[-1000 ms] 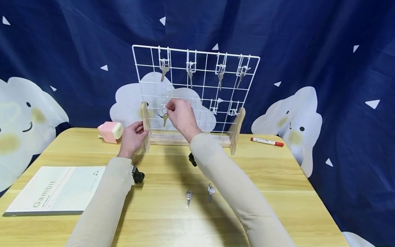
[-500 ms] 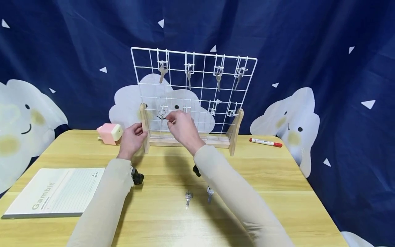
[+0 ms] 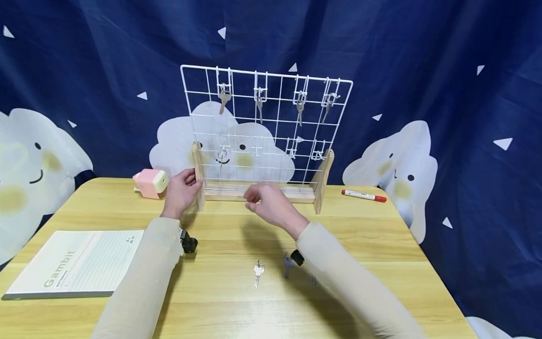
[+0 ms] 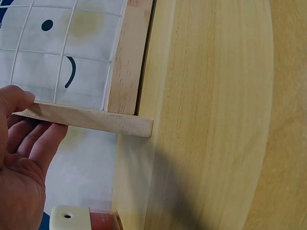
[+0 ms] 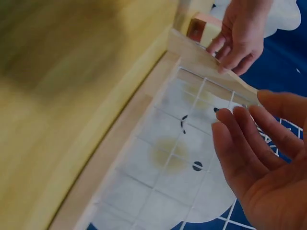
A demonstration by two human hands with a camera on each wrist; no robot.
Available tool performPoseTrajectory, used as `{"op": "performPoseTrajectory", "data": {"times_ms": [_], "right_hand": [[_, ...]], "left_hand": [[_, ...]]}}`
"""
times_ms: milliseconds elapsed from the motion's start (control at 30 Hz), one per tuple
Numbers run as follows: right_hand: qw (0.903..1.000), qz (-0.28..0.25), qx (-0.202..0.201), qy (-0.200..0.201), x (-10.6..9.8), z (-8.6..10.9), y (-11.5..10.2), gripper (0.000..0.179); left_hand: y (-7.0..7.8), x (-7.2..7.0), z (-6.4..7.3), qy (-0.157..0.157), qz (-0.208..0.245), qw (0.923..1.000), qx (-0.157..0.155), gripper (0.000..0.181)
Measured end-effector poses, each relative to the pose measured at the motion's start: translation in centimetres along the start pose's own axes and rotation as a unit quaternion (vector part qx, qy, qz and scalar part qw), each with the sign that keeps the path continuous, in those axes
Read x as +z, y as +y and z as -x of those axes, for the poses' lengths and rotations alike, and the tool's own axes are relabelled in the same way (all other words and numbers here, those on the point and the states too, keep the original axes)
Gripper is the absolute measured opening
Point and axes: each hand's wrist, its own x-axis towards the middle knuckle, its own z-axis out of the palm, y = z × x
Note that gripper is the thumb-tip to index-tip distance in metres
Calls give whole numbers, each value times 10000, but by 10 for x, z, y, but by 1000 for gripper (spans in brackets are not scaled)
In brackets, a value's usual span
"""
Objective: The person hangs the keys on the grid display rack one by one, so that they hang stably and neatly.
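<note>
The left hand (image 3: 181, 189) grips the left wooden upright (image 3: 198, 175) of the wire grid rack (image 3: 266, 132), thumb on one face and fingers on the other, as the left wrist view shows at the post's foot (image 4: 91, 120). The right hand (image 3: 271, 205) hovers above the table (image 3: 381, 245) just in front of the rack's wooden base rail, fingers relaxed and slightly spread, holding nothing; the right wrist view confirms an empty palm (image 5: 261, 167) facing the grid. Four keys hang on the top row of hooks, and a fifth key (image 3: 222, 157) hangs on the lower-left hook, just right of the gripped upright, its blade pointing straight down. Two loose keys lie flat on the table nearer the person: the left loose key (image 3: 258, 272) and the right loose key (image 3: 289, 264). Both lie below and behind the right hand, toward the person's body, with heads toward the rack and blades pointing back toward the person, so their long axes run roughly front to back. The right loose key lies just beside the right forearm, partly shaded by it. The right hand is the nearer to both loose keys; the left hand is occupied and well apart from them. Empty hooks (image 3: 292, 147) on the lower row stand above and to the right of the right hand. A notebook (image 3: 76, 261), a pink device (image 3: 151, 182) and a red marker (image 3: 365, 195) also lie on the table.
</note>
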Motion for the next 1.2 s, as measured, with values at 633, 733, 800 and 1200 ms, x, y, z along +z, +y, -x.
{"op": "performPoseTrajectory", "data": {"times_ms": [633,733,800,1200], "right_hand": [[9835,-464,162,-1741,27,58,29,15],[9814,-447,195,-1857,31,64,30,15],[9807,-437,181,-1895,33,67,31,16],[9806,-183,420,-1906,48,76,29,14]], "left_hand": [[3,-1,-2,45,-55,10000,-28,47],[3,-1,-2,41,-57,10000,-36,47],[3,-1,-2,46,-65,10000,-43,47],[1,0,2,28,-79,10000,12,47]]}}
